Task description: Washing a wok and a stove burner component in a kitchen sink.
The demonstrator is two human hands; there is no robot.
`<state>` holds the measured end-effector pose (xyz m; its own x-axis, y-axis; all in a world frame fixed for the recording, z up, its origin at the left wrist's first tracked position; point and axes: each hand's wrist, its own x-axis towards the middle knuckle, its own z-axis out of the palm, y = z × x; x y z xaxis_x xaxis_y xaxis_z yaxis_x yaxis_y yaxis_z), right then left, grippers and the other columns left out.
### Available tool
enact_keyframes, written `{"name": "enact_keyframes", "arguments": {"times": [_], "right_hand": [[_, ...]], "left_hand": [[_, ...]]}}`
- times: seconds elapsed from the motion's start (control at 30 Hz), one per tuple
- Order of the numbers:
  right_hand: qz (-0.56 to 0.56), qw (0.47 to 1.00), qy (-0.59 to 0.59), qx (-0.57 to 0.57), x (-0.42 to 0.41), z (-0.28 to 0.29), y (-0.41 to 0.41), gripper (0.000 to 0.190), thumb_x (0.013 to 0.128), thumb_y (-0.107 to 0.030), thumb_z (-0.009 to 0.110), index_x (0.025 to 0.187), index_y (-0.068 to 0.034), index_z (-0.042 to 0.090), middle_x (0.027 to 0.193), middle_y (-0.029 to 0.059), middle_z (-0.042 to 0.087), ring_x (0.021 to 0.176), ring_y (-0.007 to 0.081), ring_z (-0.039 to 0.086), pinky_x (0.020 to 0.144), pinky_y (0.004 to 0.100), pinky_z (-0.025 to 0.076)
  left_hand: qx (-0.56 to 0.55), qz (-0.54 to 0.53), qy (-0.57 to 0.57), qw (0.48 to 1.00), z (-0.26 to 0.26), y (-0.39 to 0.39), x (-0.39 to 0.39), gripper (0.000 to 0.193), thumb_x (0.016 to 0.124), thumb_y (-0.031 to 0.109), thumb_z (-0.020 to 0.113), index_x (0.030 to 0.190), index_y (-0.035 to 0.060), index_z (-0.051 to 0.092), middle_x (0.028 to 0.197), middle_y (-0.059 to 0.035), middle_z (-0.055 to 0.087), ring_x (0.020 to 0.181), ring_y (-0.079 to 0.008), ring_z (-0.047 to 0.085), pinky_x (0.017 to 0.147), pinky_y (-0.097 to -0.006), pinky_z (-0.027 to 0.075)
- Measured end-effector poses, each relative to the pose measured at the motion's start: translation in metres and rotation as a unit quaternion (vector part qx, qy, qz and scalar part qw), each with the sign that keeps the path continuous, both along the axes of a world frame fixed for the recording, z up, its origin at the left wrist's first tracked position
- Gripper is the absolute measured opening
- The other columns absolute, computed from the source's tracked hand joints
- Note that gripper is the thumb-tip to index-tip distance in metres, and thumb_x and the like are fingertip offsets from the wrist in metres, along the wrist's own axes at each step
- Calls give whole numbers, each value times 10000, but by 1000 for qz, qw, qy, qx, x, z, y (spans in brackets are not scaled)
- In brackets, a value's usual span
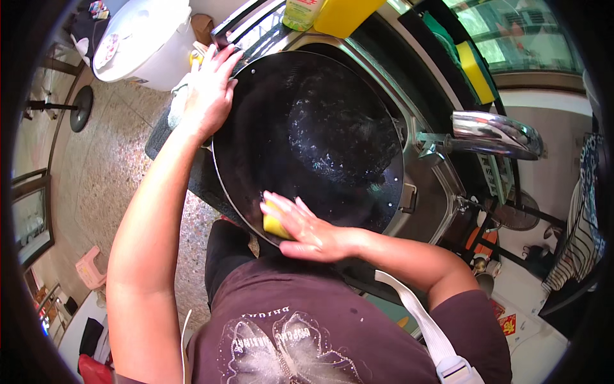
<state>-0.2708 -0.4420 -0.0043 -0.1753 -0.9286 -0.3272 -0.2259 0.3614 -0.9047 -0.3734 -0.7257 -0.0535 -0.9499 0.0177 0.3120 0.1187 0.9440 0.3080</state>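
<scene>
A large black wok (268, 129), wet inside, rests in a steel sink (427, 192). My left hand (213, 86) lies at the wok's upper left, by its dark handle (220, 38), with the fingers spread; whether it grips the handle is hard to tell. Under my right hand (307, 233) a yellow sponge (275, 225) is pressed against the wok's inner wall near the rim closest to me. The wok's other handle (410, 198) shows at the lower right.
A chrome faucet (496, 135) juts in from the right. Beyond the wok stand a dish soap bottle (301, 13) and a yellow container (348, 17). Another yellow sponge (475, 72) sits in a dark rack. A white bucket (144, 43) is at the upper left.
</scene>
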Motion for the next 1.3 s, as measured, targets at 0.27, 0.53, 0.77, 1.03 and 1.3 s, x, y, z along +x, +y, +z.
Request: {"name": "enact_keyframes", "arguments": {"times": [0.27, 0.53, 0.77, 1.03, 1.3], "right_hand": [[46, 933, 199, 296, -48, -12, 139, 653, 911, -505, 468, 1463, -201, 295, 1522, 172, 211, 1423, 339, 150, 1114, 585, 87], [-52, 938, 173, 297, -5, -20, 84, 737, 902, -591, 426, 1484, -183, 231, 1543, 153, 160, 1429, 331, 137, 1121, 586, 55], [-42, 811, 412, 412, -80, -53, 138, 696, 881, -520, 515, 1466, -215, 292, 1538, 105, 213, 1432, 290, 151, 1119, 587, 61], [-204, 855, 409, 244, -86, -114, 19, 681, 844, -460, 570, 1427, -182, 355, 1520, 176, 197, 1417, 349, 152, 1110, 605, 72], [-203, 975, 63, 70, -14, -38, -75, 802, 927, -548, 397, 1500, -104, 55, 1551, 199, -4, 1441, 347, -1, 1108, 600, 27]], "left_hand": [[19, -2, -4, 1000, -3, -6, 0, 475, 858, 72, 576, 1322, 101, 476, 1406, -107, 435, 1368, -342, 295, 1105, -517, 243], [15, -3, 13, 1000, 2, 0, 2, 444, 817, 49, 610, 1255, 60, 533, 1358, -135, 478, 1335, -347, 343, 1087, -476, 282], [38, -10, -11, 999, -4, -4, 2, 444, 852, 77, 580, 1289, 82, 499, 1398, -126, 430, 1364, -331, 298, 1105, -561, 202], [52, -16, -24, 998, -2, -2, 0, 411, 888, 82, 557, 1292, 134, 511, 1438, -117, 391, 1389, -356, 252, 1117, -549, 186], [65, -16, -14, 998, -5, -3, 1, 402, 866, 42, 567, 1259, 121, 534, 1425, -132, 403, 1359, -356, 302, 1110, -458, 255]]}}
